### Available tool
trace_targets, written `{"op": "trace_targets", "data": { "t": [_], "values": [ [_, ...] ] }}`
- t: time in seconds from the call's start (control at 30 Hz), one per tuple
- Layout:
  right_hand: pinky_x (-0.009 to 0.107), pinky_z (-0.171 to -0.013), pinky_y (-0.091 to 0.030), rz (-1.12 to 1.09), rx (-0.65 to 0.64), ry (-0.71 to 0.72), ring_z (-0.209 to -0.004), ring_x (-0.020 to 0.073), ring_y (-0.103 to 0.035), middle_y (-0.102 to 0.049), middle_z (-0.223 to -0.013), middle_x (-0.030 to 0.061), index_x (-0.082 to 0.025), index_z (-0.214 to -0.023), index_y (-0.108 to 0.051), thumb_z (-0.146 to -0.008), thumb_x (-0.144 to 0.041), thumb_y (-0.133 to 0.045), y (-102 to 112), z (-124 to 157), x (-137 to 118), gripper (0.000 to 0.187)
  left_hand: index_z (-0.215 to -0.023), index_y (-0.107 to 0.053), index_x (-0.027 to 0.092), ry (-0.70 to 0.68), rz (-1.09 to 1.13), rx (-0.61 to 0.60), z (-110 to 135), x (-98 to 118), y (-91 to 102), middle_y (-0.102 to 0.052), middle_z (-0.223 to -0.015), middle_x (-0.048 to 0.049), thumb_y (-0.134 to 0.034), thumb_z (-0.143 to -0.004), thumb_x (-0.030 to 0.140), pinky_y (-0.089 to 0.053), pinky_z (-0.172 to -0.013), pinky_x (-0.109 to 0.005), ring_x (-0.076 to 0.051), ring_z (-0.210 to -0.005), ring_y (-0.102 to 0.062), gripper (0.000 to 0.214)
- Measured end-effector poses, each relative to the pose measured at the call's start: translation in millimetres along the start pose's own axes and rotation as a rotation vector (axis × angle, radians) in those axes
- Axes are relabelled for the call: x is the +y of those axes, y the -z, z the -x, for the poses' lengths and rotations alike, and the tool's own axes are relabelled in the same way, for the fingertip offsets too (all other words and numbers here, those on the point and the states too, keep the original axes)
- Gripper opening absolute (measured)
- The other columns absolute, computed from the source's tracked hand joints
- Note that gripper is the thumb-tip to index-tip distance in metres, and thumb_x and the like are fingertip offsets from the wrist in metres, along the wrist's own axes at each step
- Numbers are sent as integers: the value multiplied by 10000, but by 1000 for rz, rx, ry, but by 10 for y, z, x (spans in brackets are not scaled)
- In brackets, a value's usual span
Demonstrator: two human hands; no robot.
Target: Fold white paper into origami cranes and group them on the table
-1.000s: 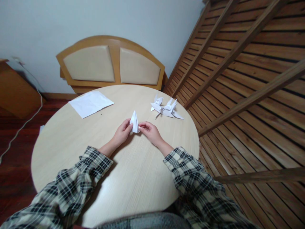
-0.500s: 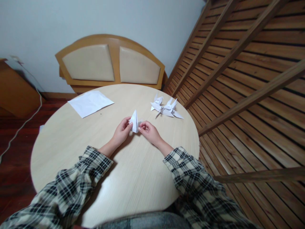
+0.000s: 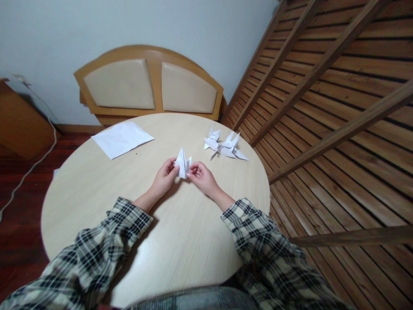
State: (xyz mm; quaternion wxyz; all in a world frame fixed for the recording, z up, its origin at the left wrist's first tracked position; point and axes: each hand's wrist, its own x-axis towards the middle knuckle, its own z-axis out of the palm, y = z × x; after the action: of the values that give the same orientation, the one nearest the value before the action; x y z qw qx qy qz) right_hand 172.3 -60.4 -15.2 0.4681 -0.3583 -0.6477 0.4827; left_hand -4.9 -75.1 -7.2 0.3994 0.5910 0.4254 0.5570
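Observation:
Between my hands, just above the middle of the round table [image 3: 167, 232], is a small folded white paper [image 3: 181, 164] with a pointed top. My left hand [image 3: 166, 175] pinches its left side, thumb on the near face. On the other side, my right hand [image 3: 202, 177] grips the lower right edge between thumb and fingertips, where a narrow flap stands out to the right. Some of the lower folds are hidden by my fingers. Farther back to the right, several white paper cranes [image 3: 226, 147] sit close together on the tabletop.
White paper sheets [image 3: 122, 140] lie at the back left of the table. Behind it stands a wooden headboard [image 3: 158, 82] with pale panels. A slatted wooden wall [image 3: 338, 129] rises along the right. A white cable [image 3: 35, 165] trails over the floor at left.
The flap on the folded paper's right side has swung outward and now stands up apart from the main point. My hands have barely shifted; the cranes stay put.

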Motion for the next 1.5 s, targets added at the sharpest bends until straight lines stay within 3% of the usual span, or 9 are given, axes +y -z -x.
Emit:
{"op": "trace_targets", "data": {
  "t": [0.17,0.37,0.5,0.67,0.77,0.83,0.93,1.17,1.5],
  "values": [
    [331,-819,-557,0,16,-9,-824,148,-636,-590,-829,-28,-244,-1024,-521,-795,-201,-689,7,-6,10,287,-1181,-598,172,-21,11,-30,14,29,-8,-670,-936,-56,-627,-897,348,-532,-776,-367,-199,-823,-623,335],
    [298,-744,-562,-57,5,-25,-814,140,-663,-619,-962,-6,-270,-1292,-442,-784,-154,-654,8,6,34,562,-1150,-624,164,-50,-17,-129,35,63,-16,-699,-1058,-108,-605,-923,383,-532,-876,-417,-236,-940,-653,316],
    [304,-743,-568,-65,-11,-39,-816,154,-676,-646,-943,0,-266,-1390,-401,-772,-133,-652,14,3,40,680,-1142,-641,172,-119,-219,-119,51,92,-2,-688,-1094,-119,-596,-927,391,-504,-949,-467,-263,-1017,-637,310],
    [342,-794,-572,-62,-31,-40,-861,173,-678,-664,-943,18,-233,-1259,-522,-779,-165,-643,9,-13,51,500,-1269,-558,196,-298,-484,-24,64,143,20,-618,-1184,-117,-638,-897,354,-487,-944,-453,-261,-1088,-579,412],
    [332,-806,-564,-72,-28,-29,-870,170,-671,-673,-932,16,-223,-1035,-587,-766,-176,-643,4,-19,52,279,-1089,-585,197,-387,-624,73,71,161,28,-613,-1054,-87,-658,-891,322,-476,-891,-438,-256,-1004,-567,245],
    [316,-786,-554,-72,-17,-18,-844,166,-664,-668,-890,4,-218,-933,-584,-744,-166,-642,4,-24,49,205,-938,-579,209,-443,-706,39,78,176,27,-604,-932,-57,-626,-918,294,-463,-840,-417,-245,-925,-557,99],
    [304,-757,-540,-74,10,0,-813,163,-655,-657,-845,-9,-216,-873,-569,-722,-152,-633,6,-32,34,176,-899,-573,211,-510,-766,-92,91,206,18,-601,-858,-47,-544,-973,278,-439,-773,-391,-232,-846,-539,104],
    [288,-730,-529,-107,57,-38,-796,153,-658,-659,-834,-29,-224,-890,-559,-701,-120,-619,12,-44,-4,225,-1009,-583,204,-537,-786,-141,91,188,13,-642,-935,-64,-663,-914,412,-431,-787,-392,-252,-891,-547,242],
    [308,-748,-541,-53,57,2,-815,159,-657,-667,-859,-13,-223,-880,-587,-744,-178,-670,21,-47,56,166,-1000,-593,195,-499,-809,-113,98,155,21,-664,-954,-77,-654,-887,297,-448,-816,-415,-263,-913,-561,164]
  ]
}}
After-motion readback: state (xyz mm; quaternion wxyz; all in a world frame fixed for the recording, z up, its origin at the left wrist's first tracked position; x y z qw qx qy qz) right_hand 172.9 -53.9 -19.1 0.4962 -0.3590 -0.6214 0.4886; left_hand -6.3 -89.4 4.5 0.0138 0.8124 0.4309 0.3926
